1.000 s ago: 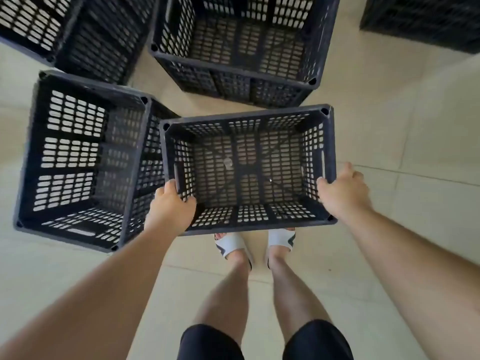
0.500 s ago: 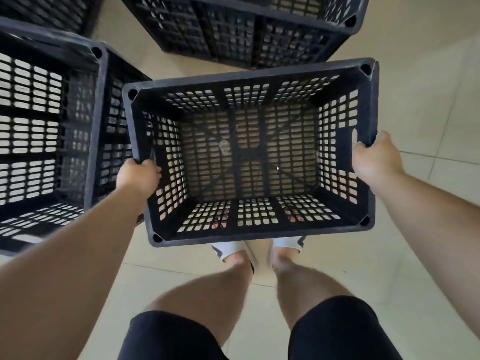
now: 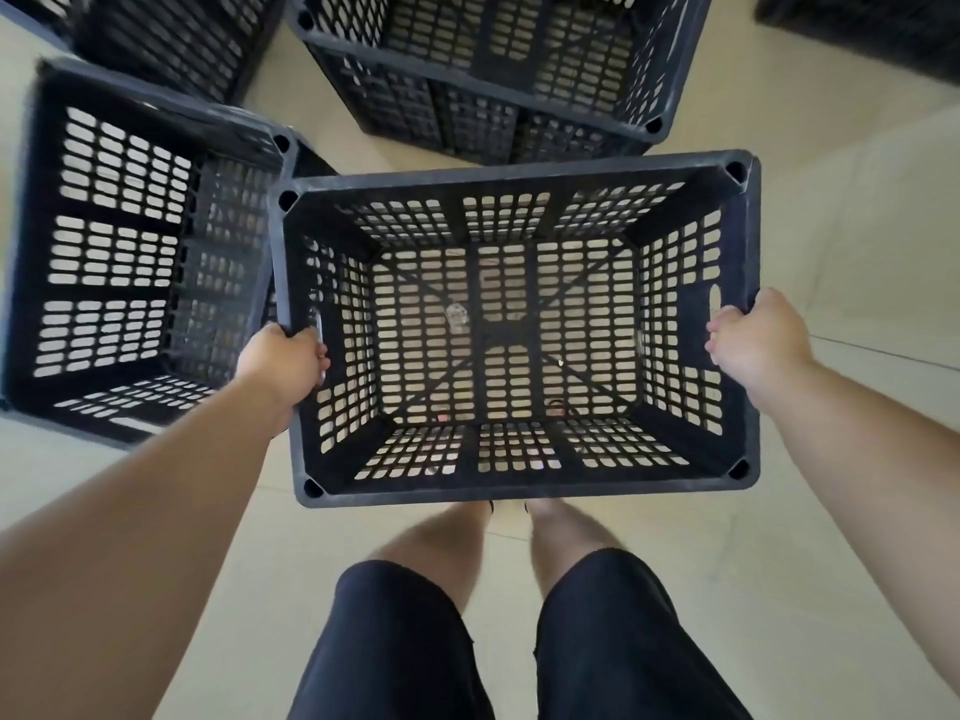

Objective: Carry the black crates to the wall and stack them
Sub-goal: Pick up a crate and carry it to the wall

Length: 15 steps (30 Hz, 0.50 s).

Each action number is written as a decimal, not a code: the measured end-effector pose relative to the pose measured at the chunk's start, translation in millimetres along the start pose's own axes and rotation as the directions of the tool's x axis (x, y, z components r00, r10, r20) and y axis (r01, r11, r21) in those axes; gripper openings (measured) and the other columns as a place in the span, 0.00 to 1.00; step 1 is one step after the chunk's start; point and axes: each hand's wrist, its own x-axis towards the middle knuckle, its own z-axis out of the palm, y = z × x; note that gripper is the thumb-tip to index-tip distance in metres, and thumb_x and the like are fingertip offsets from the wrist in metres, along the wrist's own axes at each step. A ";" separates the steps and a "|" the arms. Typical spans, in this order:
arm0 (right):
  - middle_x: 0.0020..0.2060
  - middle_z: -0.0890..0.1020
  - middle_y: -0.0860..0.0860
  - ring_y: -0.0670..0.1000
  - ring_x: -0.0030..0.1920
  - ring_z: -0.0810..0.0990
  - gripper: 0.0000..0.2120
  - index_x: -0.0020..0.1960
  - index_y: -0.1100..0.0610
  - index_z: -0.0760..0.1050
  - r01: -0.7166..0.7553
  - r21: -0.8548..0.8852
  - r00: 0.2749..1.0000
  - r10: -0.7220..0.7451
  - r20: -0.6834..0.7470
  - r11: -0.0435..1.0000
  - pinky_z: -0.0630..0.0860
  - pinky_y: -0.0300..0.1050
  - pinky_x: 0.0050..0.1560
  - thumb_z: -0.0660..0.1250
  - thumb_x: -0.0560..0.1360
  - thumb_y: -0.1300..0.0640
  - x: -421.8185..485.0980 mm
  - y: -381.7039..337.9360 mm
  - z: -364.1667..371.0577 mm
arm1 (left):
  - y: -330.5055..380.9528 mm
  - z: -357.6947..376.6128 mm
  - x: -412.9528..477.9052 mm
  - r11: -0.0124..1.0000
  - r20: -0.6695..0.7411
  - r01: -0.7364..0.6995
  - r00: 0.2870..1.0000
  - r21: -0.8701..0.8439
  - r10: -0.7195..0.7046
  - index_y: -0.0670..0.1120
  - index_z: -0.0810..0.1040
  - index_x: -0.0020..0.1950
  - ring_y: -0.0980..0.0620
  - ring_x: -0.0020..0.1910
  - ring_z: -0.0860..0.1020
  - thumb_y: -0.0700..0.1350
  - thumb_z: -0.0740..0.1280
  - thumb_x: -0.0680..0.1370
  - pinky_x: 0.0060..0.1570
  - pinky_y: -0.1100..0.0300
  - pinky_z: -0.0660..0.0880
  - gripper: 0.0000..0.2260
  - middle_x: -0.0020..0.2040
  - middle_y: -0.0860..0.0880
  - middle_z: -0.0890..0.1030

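A pale beige tiled floor [image 3: 857, 511] fills the view, crossed by thin grout lines; no wall can be made out.

The big black slatted plastic crate [image 3: 519, 493] is held in the air in front of the person, open top facing up and nothing inside it. It covers the feet, and only faint pale and pinkish patches show through its floor slats, too broken up to identify.

To its left a second black slatted crate [image 3: 31, 226] stands on the floor, blurred. The carried crate's left rim overlaps its near corner, so I cannot tell whether the two touch.

Ahead stands a third black crate [image 3: 467, 70], its far half cut off by the top edge. A fourth black crate [image 3: 171, 39] sits in the upper left corner, mostly out of frame. In the upper right corner a dark shape [image 3: 857, 18] is too cropped to name.

Black shorts [image 3: 395, 646] and bare legs [image 3: 441, 532] show below the carried crate, and the knees disappear under its near rim.

The left hand [image 3: 283, 358] has its grip closed round the crate's left short-side rim by the handle slot, the fingertips hidden inside. The right hand [image 3: 758, 337] grips the opposite rim the same way, its fingers curled over the edge and out of sight.
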 end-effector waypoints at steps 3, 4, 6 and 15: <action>0.54 0.82 0.60 0.65 0.48 0.85 0.11 0.60 0.61 0.71 0.005 -0.020 1.000 -0.005 -0.016 1.000 0.82 0.58 0.47 0.58 0.83 0.56 -44.9 -10.9 -53.4 | 14.0 -39.2 -52.9 1.000 0.007 0.001 1.000 -0.017 -0.001 0.48 0.74 0.47 0.50 0.37 0.76 0.45 0.60 0.85 0.49 0.52 0.79 0.08 0.40 0.48 0.79; 0.54 0.82 0.60 0.64 0.49 0.85 0.11 0.60 0.60 0.72 0.012 -0.028 1.000 -0.013 -0.024 1.000 0.83 0.59 0.47 0.58 0.83 0.56 -61.4 -14.5 -72.0 | 17.7 -53.1 -73.3 1.000 0.009 -0.005 1.000 -0.008 0.005 0.49 0.73 0.47 0.50 0.36 0.76 0.45 0.59 0.85 0.45 0.54 0.78 0.08 0.40 0.48 0.78; 0.54 0.82 0.59 0.64 0.48 0.84 0.11 0.61 0.60 0.72 0.031 -0.036 0.999 -0.033 -0.033 0.999 0.82 0.57 0.46 0.58 0.83 0.55 -94.7 -23.0 -108.6 | 25.3 -80.8 -113.0 1.000 0.004 -0.021 1.000 -0.003 0.021 0.48 0.74 0.48 0.51 0.36 0.76 0.44 0.59 0.85 0.39 0.57 0.76 0.08 0.40 0.48 0.79; 0.52 0.82 0.58 0.62 0.47 0.84 0.10 0.61 0.59 0.73 0.109 0.040 0.993 -0.108 -0.042 0.993 0.77 0.50 0.41 0.59 0.83 0.55 -236.2 -43.1 -237.3 | 25.9 -197.3 -269.4 0.994 -0.041 -0.105 0.994 0.000 0.105 0.45 0.74 0.47 0.49 0.37 0.78 0.45 0.60 0.85 0.34 0.57 0.72 0.09 0.43 0.46 0.82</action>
